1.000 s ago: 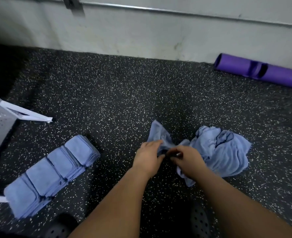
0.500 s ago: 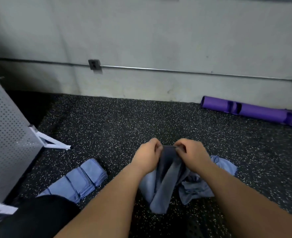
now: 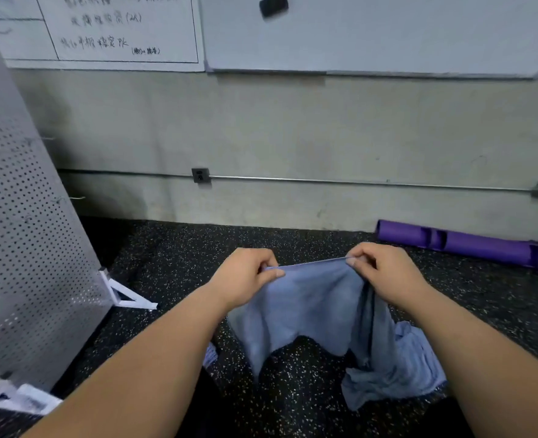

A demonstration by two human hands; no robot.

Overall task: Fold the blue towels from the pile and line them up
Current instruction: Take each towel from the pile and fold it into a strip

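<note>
A person's left hand [image 3: 245, 276] and right hand [image 3: 384, 273] hold a blue towel [image 3: 305, 308] by its top hem above a speckled rubber floor [image 3: 166, 248]. Each hand pinches the hem between thumb and curled fingers [image 3: 354, 261], and the edge is drawn nearly taut between them. Below the fingers the cloth hangs in loose folds, its lower edge ragged and uneven. The rest of the pile [image 3: 419, 358] lies below and just outside the right hand. The towel's right-hand drape falls into that pile, and whether the two touch or are tangled cannot be told.

The grip looks the weak point. Both pinches are shallow, right at the hem, so a quick shake could pull a corner out and drop that side on the floor. The fabric bunched beneath the right fingers suggests that hand may not be on a true corner, which would leave the fold skewed. If the hanging side snags on the pile, lifting it could drag a second towel along.

No row of folded towels can be made out here; a scrap of blue cloth [image 3: 210, 355] shows beside the left forearm. A purple foam roller [image 3: 466, 245] lies by the wall beyond the right fingers.
</note>
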